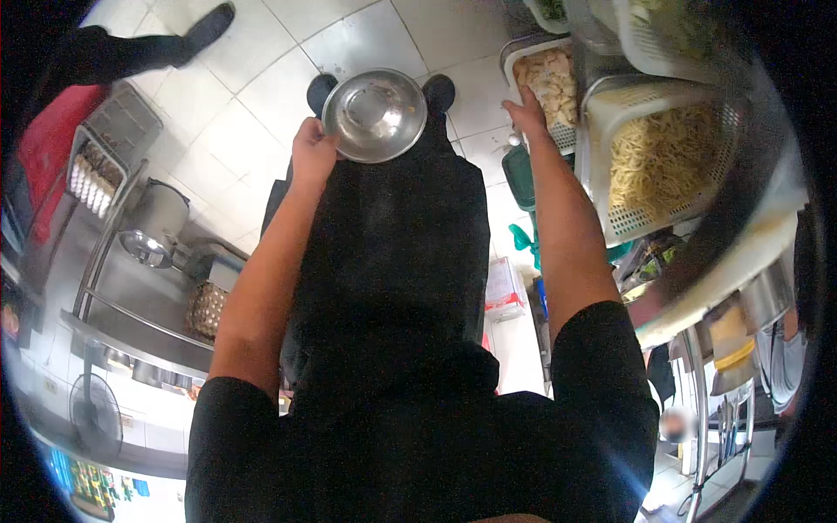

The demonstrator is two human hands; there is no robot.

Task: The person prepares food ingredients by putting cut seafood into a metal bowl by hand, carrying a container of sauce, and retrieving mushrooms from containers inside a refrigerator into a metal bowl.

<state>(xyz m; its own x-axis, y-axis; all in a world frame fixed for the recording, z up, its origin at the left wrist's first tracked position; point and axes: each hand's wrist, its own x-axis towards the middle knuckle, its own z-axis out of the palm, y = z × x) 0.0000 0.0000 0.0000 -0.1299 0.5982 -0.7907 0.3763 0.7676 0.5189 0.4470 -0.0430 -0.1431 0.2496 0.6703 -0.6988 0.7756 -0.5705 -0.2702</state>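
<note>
A shiny round metal bowl (375, 116) is held by its rim in my left hand (314, 152), over the floor in front of my body. Nothing but reflections shows inside it. My right hand (527, 113) is at the near-left edge of a white basket (509, 57) of pale, chunky food pieces (549, 78). Its fingers are spread, with the fingertips at the food's left side; whether they touch it I cannot tell. Right of that basket stands a larger white basket (602, 174) filled with yellow noodles (663, 157).
Green plastic items (518, 179) hang below my right hand. A steel counter (131, 288) with a metal pot (161, 218) and a grey crate (122, 122) runs along the left. Another person's leg (131, 52) is at the upper left. More baskets line the upper right.
</note>
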